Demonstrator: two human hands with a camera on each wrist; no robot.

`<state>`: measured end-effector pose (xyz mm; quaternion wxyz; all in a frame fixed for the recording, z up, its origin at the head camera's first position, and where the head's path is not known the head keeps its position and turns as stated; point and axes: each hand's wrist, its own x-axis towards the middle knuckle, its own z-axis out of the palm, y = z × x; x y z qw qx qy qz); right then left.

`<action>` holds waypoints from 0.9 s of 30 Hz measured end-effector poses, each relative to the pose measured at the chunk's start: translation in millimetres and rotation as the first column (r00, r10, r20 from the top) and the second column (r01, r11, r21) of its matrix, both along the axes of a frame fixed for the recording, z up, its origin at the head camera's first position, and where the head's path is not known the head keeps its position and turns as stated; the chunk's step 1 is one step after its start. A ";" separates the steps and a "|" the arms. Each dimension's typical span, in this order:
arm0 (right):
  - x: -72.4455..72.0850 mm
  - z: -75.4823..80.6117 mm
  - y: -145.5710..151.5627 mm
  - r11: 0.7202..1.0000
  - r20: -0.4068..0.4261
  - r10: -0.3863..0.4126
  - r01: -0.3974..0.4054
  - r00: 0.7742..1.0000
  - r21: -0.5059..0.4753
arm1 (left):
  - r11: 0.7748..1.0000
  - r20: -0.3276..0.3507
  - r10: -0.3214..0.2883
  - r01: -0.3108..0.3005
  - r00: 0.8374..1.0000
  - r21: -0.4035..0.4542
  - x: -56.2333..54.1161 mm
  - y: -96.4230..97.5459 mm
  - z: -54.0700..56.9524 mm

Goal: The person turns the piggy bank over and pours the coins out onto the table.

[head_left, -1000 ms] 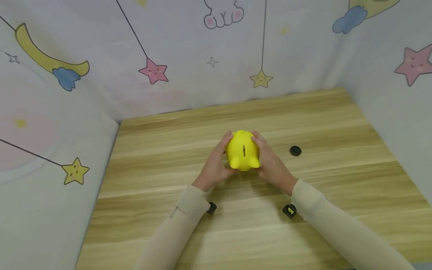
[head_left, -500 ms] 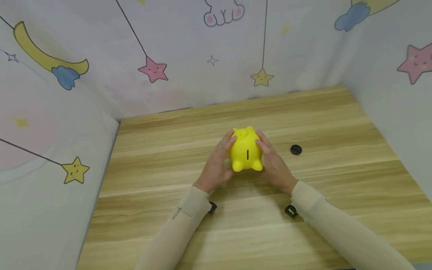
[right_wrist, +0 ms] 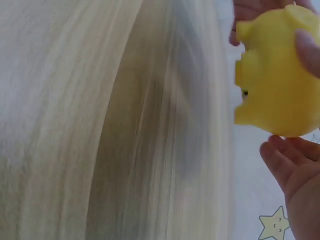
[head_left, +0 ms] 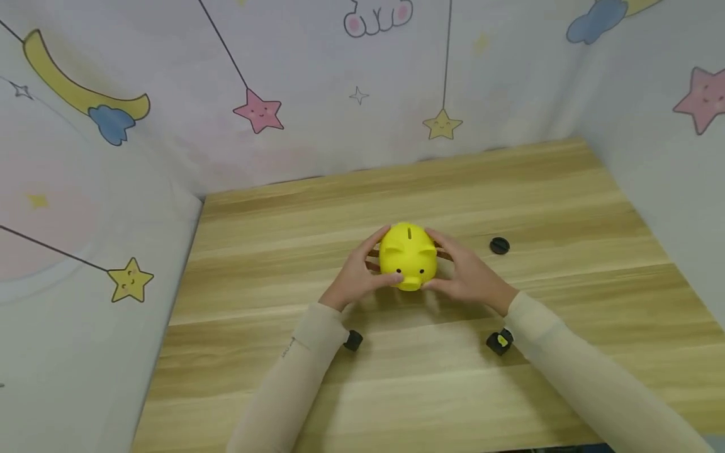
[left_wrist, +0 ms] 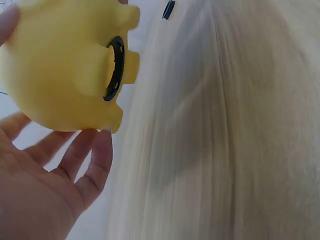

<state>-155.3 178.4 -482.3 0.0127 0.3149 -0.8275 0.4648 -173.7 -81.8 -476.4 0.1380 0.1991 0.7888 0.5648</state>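
Observation:
A yellow piggy bank [head_left: 406,255] is held between both hands above the wooden table, its snout toward the person and its coin slot on top. My left hand [head_left: 358,272] grips its left side, thumb by the snout; in the left wrist view the fingers [left_wrist: 95,160] curl under the body. Opposite, my right hand [head_left: 467,270] grips the right side, thumb near the snout. The left wrist view shows a round hole with a black ring [left_wrist: 116,69] in the belly, between the stubby feet. In the right wrist view the piggy bank [right_wrist: 282,75] hangs off the tabletop.
A round black plug [head_left: 500,245] lies on the wooden table [head_left: 272,251], right of the piggy bank. Fabric walls [head_left: 317,75] printed with stars and moons stand at the back and both sides. Black wrist cameras [head_left: 500,341] sit under the cuffs.
The piggy bank has turned in the hands: first its rear tipped up, and now its face and snout point toward the person. Both thumbs have come up beside the snout.

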 end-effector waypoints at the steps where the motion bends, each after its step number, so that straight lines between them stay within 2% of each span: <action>1: -0.7 0.9 -0.3 1.000 0.049 -0.001 0.001 0.999 -0.005 | 1.000 0.015 0.016 -0.016 1.000 -0.005 0.0 -0.4 0.6; 6: -2.3 2.8 -4.1 1.000 0.199 -0.016 0.021 0.980 -0.023 | 0.996 0.060 0.088 -0.086 0.994 -0.039 2.2 0.2 3.1; 13: -2.2 4.2 -4.0 0.997 0.296 -0.074 0.064 0.952 0.044 | 0.983 0.093 0.140 -0.126 0.986 -0.136 2.4 8.1 3.6; 16: -3.3 5.1 -3.8 0.992 0.310 -0.106 0.082 0.945 0.092 | 0.981 0.124 0.141 -0.122 0.982 -0.151 0.4 11.3 4.5; 19: -6.7 6.9 -4.3 0.990 0.331 -0.129 0.101 0.935 0.099 | 0.977 0.141 0.147 -0.122 0.979 -0.173 -2.8 14.0 7.5; 23: -12.2 8.6 -4.1 0.994 0.380 -0.107 0.098 0.919 0.043 | 0.973 0.133 0.149 -0.122 0.980 -0.193 -5.7 14.7 11.7; 27: -14.3 10.2 -0.2 0.997 0.438 -0.060 0.073 0.897 -0.014 | 0.987 0.155 0.091 -0.068 0.984 -0.147 -6.4 11.3 9.1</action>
